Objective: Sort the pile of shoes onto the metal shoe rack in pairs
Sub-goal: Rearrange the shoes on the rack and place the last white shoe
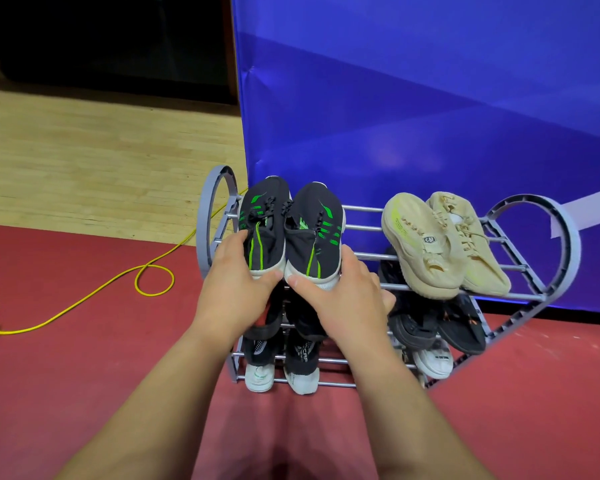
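A: What lies furthest left?

B: A thin yellow cord (84, 299), looped once on the matte red floor (84, 393), with pale wood planks beyond it.

A: And the rack?

B: A grey metal shoe rack (361, 227) of slim round bars, closed at each end by a curved hoop-shaped side piece. It stands against a smooth blue fabric backdrop (430, 98).

A: What are the hands doing?

B: The left hand (232, 289) curls around the heel of the left black knit sneaker (262, 220), thumb under the white sole, fingers on the outer side. The right hand (343, 299) wraps the heel of the right black sneaker (314, 230) the same way. Both shoes carry green stripes and sit side by side on the top tier's left end, toes pointing away.

A: Further right?

B: Two beige soft-textured sneakers (440, 244), touching, on the top tier's right end.

A: Below?

B: Dark shoes on the middle tier, partly hidden; I cannot count them. On the lowest tier, two black-and-white sneakers (281, 365) at left and one white toe (433, 362) at right
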A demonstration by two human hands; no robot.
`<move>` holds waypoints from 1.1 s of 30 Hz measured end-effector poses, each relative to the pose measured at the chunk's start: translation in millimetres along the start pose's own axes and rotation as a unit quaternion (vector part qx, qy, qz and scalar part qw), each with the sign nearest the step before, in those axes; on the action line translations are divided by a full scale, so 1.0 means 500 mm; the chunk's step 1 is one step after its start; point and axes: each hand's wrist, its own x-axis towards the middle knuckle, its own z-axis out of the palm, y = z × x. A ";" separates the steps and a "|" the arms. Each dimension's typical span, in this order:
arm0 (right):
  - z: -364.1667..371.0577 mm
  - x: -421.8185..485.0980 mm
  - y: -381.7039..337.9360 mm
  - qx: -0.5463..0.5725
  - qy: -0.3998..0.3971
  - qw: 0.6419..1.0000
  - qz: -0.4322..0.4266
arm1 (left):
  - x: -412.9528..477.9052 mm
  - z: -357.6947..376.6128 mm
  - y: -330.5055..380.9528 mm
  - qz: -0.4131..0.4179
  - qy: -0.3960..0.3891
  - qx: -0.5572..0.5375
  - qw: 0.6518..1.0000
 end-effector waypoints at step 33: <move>-0.325 0.014 0.286 0.366 0.129 0.912 0.133 | -0.141 0.219 0.333 0.101 -0.068 0.034 0.992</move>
